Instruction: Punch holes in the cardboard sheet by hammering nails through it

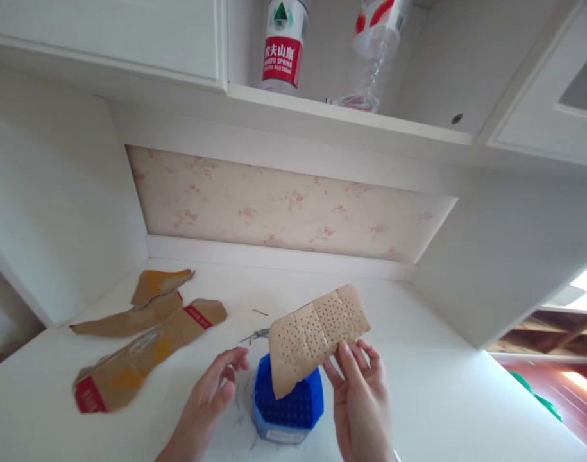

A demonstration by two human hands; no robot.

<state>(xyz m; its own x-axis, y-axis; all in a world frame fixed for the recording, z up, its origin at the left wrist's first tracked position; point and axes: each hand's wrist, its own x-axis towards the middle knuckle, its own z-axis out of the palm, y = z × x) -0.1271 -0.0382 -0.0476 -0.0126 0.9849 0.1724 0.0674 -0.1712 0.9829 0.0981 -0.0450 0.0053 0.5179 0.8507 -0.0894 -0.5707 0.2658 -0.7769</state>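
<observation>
My right hand (363, 398) pinches the lower right edge of a piece of cardboard (317, 333) dotted with many small holes. The cardboard is held tilted above a blue plastic container (288, 410) and covers part of its opening. To the left of the container, my left hand (211, 391) is empty, its fingers curled loosely and apart. A small pile of thin nails or pins (257, 334) lies on the white desk behind the container, partly hidden by the cardboard.
Torn cardboard pieces (144, 359) with red print and orange tape lie on the desk's left side. Above, a shelf (346, 112) holds a water bottle (282, 48) and a crumpled clear bottle (377, 58). White side panels (505, 256) bound the desk.
</observation>
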